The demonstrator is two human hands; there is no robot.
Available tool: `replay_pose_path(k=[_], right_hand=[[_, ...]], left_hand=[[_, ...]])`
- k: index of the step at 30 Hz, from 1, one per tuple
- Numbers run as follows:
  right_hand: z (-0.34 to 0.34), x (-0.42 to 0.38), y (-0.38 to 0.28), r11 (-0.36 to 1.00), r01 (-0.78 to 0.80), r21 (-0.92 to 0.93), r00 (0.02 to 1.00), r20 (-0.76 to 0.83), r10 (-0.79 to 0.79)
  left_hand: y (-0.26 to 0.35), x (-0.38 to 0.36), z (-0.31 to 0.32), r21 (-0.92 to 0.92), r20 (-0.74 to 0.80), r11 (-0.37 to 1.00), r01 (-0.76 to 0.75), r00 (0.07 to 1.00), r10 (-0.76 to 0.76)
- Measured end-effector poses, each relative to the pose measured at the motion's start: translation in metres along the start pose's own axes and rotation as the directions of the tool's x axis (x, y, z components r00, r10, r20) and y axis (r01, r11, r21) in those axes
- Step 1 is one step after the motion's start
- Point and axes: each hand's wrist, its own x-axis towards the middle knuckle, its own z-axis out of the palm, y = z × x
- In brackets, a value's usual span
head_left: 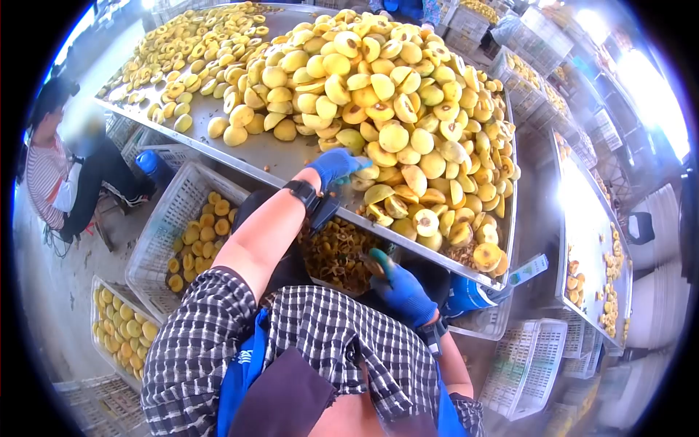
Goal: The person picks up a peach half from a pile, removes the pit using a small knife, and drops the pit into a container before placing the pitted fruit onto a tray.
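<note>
My left hand [336, 167], in a blue glove, is over the near edge of the metal table [233, 153]. Its fingers stretch right toward the halved yellow peaches [393, 137], fingertips right at the lowest ones. Lower down, my right hand [405, 293] wears a blue glove with green fingertips and is closed beside my lap. A small brownish thing shows at its thumb; I cannot tell what it is. Between the hands, below the table edge, is a container of brown peels and pits [338, 255].
A white crate [149, 237] of peach halves stands at my left, with another full crate [98, 320] nearer. A person [54, 164] sits at far left. To the right are a blue bucket [466, 295], a white crate [524, 368] and a second metal table [582, 233].
</note>
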Motion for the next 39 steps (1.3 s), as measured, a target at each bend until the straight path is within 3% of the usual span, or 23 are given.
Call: replay_pose_path(k=[2, 5, 6, 8, 10, 13, 14, 17, 21, 22, 25, 26, 28, 30, 31, 32, 34, 37, 39], right_hand=[[-0.007, 0.005, -0.002, 0.995, 0.055, 0.083, 0.997, -0.059, -0.051], [-0.013, 0.021, -0.007, 0.981, -0.044, 0.187, 0.997, -0.056, 0.056], [-0.015, 0.028, -0.008, 0.954, -0.076, 0.291, 0.993, -0.066, 0.099], [-0.019, 0.042, -0.015, 0.867, -0.132, 0.480, 0.979, -0.072, 0.188], [-0.017, 0.058, -0.029, 0.747, -0.091, 0.659, 0.960, -0.142, 0.241], [-0.013, 0.082, -0.026, 0.876, 0.044, 0.481, 0.940, -0.318, 0.127], [-0.014, 0.087, -0.028, 0.910, 0.077, 0.407, 0.927, -0.365, 0.085], [-0.014, 0.103, -0.039, 0.973, 0.230, 0.034, 0.844, -0.504, -0.182], [-0.019, 0.100, -0.051, 0.993, 0.074, 0.087, 0.919, -0.394, -0.034], [-0.021, 0.100, -0.051, 0.991, 0.130, -0.005, 0.901, -0.416, -0.121], [-0.032, 0.095, -0.070, 0.972, 0.096, -0.215, 0.866, -0.463, -0.188], [-0.034, 0.094, -0.077, 0.948, 0.086, -0.305, 0.856, -0.464, -0.227], [-0.036, 0.097, -0.087, 0.876, 0.065, -0.478, 0.833, -0.457, -0.311], [-0.033, 0.101, -0.085, 0.832, -0.022, -0.554, 0.882, -0.402, -0.244], [-0.031, 0.103, -0.084, 0.804, -0.062, -0.592, 0.903, -0.377, -0.208], [-0.030, 0.103, -0.085, 0.787, -0.061, -0.614, 0.918, -0.345, -0.198], [-0.029, 0.103, -0.084, 0.744, -0.067, -0.664, 0.938, -0.296, -0.180], [-0.028, 0.104, -0.079, 0.737, -0.059, -0.673, 0.960, -0.240, -0.143], [-0.028, 0.106, -0.074, 0.770, -0.023, -0.638, 0.965, -0.217, -0.150]], left_hand=[[0.004, -0.014, -0.005, -0.100, 0.045, 0.994, 0.037, 0.998, -0.032], [-0.007, -0.020, 0.006, -0.174, -0.101, 0.967, -0.184, 0.981, 0.168], [-0.005, -0.026, 0.007, -0.214, -0.109, 0.961, -0.173, 0.982, 0.152], [-0.012, -0.028, 0.013, -0.578, -0.078, 0.800, -0.162, 0.987, 0.143], [-0.002, -0.050, 0.013, -0.877, -0.025, 0.471, -0.092, 0.989, 0.146], [0.022, -0.083, 0.010, -0.997, 0.057, 0.054, 0.048, 0.983, 0.174], [0.014, -0.077, 0.020, -0.999, 0.038, 0.024, 0.035, 0.992, 0.117], [0.021, -0.077, 0.028, -0.973, 0.052, -0.195, 0.120, 0.945, 0.323], [0.028, -0.090, 0.020, -0.944, 0.005, -0.310, 0.111, 0.947, 0.322], [0.023, -0.087, 0.021, -0.939, 0.013, -0.312, 0.141, 0.925, 0.380], [0.015, -0.090, 0.022, -0.992, -0.121, -0.004, -0.129, 0.922, 0.367], [0.015, -0.092, 0.023, -0.941, -0.211, 0.168, -0.295, 0.896, 0.390], [0.023, -0.103, 0.018, -0.673, -0.354, 0.462, -0.578, 0.800, 0.484], [0.031, -0.113, 0.009, -0.447, -0.408, 0.587, -0.675, 0.737, 0.538], [0.033, -0.115, 0.007, -0.319, -0.426, 0.633, -0.705, 0.704, 0.569], [0.030, -0.109, 0.011, -0.572, -0.393, 0.547, -0.611, 0.790, 0.471], [0.028, -0.101, 0.016, -0.921, -0.225, 0.240, -0.305, 0.923, 0.312], [0.034, -0.116, 0.009, -0.390, -0.427, 0.705, -0.593, 0.794, 0.432], [0.034, -0.115, 0.011, -0.495, -0.419, 0.667, -0.557, 0.826, 0.378]])
